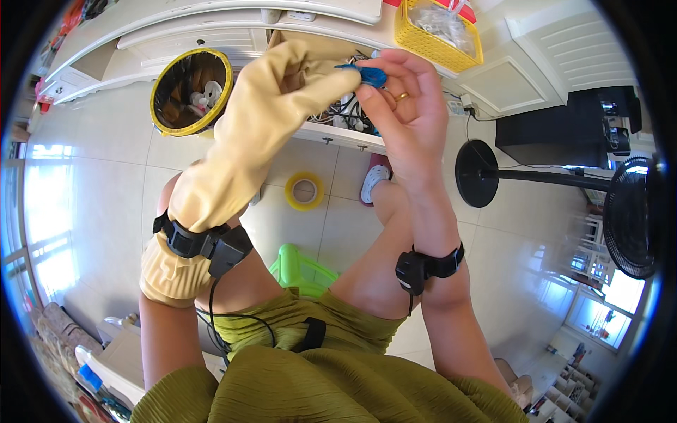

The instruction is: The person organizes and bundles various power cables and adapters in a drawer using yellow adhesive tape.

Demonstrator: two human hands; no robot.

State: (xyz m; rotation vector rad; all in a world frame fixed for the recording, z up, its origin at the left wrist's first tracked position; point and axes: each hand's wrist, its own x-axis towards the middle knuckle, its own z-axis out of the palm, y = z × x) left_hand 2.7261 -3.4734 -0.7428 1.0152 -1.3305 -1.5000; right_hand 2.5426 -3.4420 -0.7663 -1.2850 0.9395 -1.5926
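My left hand (301,84) wears a long cream rubber glove and pinches one end of a small blue item (373,76), whose kind I cannot tell. The bare fingers of my right hand (404,95), with a ring on one, grip its other side. Both hands are above an open white drawer (344,133), which holds tangled cables (349,111) and small white parts. My gloved hand and forearm hide the drawer's left part.
Left of the drawer stands a yellow-rimmed bin (154,100) with a black liner. A roll of tape (320,191) lies on the floor. A yellow basket (439,52) sits at upper right; a black fan base (476,182) stands below. I sit on a green stool (290,267).
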